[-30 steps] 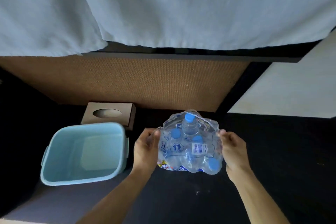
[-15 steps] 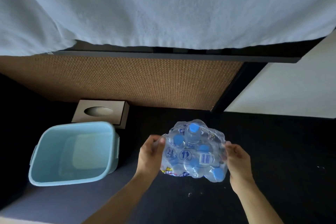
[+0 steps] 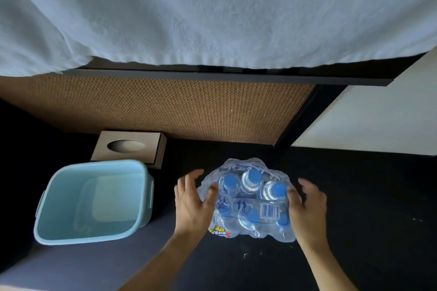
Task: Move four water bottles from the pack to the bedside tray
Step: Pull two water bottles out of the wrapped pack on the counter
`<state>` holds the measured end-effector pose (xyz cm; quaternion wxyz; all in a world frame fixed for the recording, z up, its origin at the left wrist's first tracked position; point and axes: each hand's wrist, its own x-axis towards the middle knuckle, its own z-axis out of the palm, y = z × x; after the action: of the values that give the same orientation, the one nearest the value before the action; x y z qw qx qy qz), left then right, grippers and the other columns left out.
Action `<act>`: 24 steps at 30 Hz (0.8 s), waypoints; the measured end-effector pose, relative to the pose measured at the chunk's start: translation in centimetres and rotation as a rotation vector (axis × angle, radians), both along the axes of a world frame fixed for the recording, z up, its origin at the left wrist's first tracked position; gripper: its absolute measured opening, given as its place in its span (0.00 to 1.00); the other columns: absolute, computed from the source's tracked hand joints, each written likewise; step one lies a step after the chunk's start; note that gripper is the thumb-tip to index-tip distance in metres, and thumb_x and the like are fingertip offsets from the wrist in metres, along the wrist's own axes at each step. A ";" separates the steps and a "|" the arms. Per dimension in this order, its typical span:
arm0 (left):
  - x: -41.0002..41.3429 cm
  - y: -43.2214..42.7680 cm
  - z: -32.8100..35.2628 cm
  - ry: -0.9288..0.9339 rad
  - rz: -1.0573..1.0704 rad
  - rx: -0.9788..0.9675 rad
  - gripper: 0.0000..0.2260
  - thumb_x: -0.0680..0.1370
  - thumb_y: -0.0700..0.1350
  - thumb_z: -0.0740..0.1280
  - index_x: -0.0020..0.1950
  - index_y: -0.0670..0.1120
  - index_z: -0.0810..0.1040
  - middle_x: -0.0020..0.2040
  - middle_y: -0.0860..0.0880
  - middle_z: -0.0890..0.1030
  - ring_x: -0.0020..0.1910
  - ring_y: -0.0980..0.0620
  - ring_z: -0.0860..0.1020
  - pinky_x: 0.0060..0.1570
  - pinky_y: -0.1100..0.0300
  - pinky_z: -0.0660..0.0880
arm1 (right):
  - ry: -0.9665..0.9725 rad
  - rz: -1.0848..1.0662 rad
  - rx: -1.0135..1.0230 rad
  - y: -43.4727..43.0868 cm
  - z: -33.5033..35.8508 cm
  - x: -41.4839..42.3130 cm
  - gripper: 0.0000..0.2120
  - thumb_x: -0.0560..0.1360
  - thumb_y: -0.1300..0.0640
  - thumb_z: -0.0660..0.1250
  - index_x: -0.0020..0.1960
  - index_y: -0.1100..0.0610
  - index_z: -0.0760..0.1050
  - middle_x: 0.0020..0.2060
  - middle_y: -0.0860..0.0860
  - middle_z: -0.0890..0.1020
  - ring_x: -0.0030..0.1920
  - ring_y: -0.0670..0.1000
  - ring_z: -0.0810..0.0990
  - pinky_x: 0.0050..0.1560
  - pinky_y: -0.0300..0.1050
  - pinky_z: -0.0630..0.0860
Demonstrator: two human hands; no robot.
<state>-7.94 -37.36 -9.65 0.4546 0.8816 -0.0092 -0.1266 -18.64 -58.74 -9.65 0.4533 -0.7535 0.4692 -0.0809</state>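
A shrink-wrapped pack of water bottles (image 3: 248, 210) with blue caps rests on the dark surface at centre. One bottle (image 3: 252, 178) pokes up through the torn top of the wrap. My left hand (image 3: 190, 205) is at the pack's left side and my right hand (image 3: 309, 208) at its right side. Both have their fingers spread, and only the thumbs and palms touch the plastic. A light blue plastic tray (image 3: 94, 165), a deep bin with nothing in it, stands to the left of the pack.
A brown tissue box (image 3: 128, 146) sits behind the tray against a woven tan panel (image 3: 165, 106). A pale blue bed cover (image 3: 212, 19) hangs over the top of the view. A white wall lies at the far right.
The pack has come down and nearer to me onto the dark surface. Both hands have loosened from a grip to spread fingers at its sides.
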 end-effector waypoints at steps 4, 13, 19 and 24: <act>1.2 -2.6 2.3 -0.355 -0.164 0.060 0.14 0.74 0.55 0.66 0.57 0.53 0.80 0.53 0.60 0.81 0.56 0.55 0.74 0.59 0.58 0.65 | -0.228 0.254 -0.387 1.2 3.2 2.9 0.10 0.77 0.55 0.70 0.58 0.55 0.80 0.52 0.50 0.81 0.53 0.51 0.79 0.57 0.58 0.76; 3.4 -3.5 -0.7 0.048 -0.370 0.253 0.18 0.72 0.54 0.75 0.62 0.61 0.82 0.59 0.57 0.86 0.64 0.49 0.79 0.70 0.46 0.70 | 0.374 0.593 -0.518 1.9 1.6 7.1 0.19 0.74 0.39 0.69 0.62 0.44 0.78 0.53 0.43 0.82 0.58 0.48 0.76 0.59 0.51 0.64; 3.1 -2.7 -2.4 -0.051 -0.384 0.229 0.20 0.72 0.56 0.78 0.64 0.62 0.83 0.60 0.56 0.85 0.67 0.51 0.77 0.75 0.43 0.63 | 0.338 0.558 -0.588 1.9 -0.2 6.3 0.21 0.68 0.43 0.77 0.60 0.46 0.81 0.51 0.44 0.83 0.56 0.49 0.78 0.58 0.51 0.67; 3.2 -2.0 1.2 -0.364 -0.426 0.165 0.18 0.69 0.59 0.80 0.58 0.58 0.86 0.55 0.67 0.82 0.70 0.56 0.72 0.76 0.48 0.51 | 0.084 0.465 -0.559 1.7 1.2 4.1 0.17 0.66 0.50 0.80 0.53 0.49 0.82 0.49 0.44 0.85 0.52 0.50 0.81 0.56 0.49 0.69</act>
<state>-4.70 -39.40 -8.43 0.3354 0.9021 -0.2651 -0.0591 -14.54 -57.00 -8.40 0.2164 -0.9375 0.2634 -0.0702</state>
